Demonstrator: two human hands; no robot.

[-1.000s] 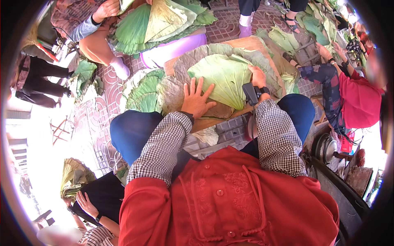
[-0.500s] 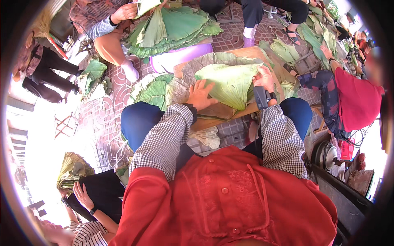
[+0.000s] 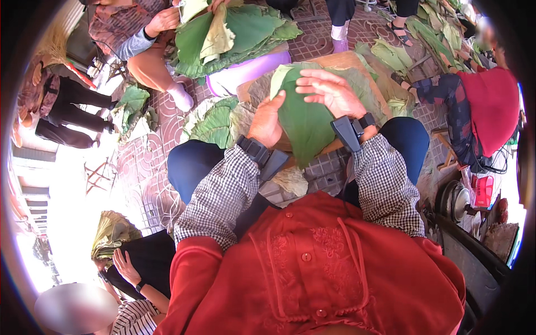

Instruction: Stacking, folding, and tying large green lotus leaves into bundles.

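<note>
A large lotus leaf (image 3: 304,125) stands folded between my hands, its dark green side toward me and its tip pointing down at my lap. My left hand (image 3: 267,121) pinches its left edge, thumb in front and the other fingers hidden behind. At the leaf's upper right, my right hand (image 3: 335,96) has its fingers stretched out and apart. Whether its palm touches the leaf I cannot tell. Beneath lie flattened, greyish leaves (image 3: 360,84) on a wooden board (image 3: 341,58) in front of my knees.
More green leaves (image 3: 215,124) lie left of the board. Across from me a person handles leaves above a big stack (image 3: 245,36). A person in a red top (image 3: 488,106) sits at right, another with a striped sleeve (image 3: 134,318) at lower left. A metal pot (image 3: 459,201) stands at right.
The leaf has gone from lying spread, pale side up, to raised and folded with its dark side showing. My left hand has closed on its edge; my right hand has let go.
</note>
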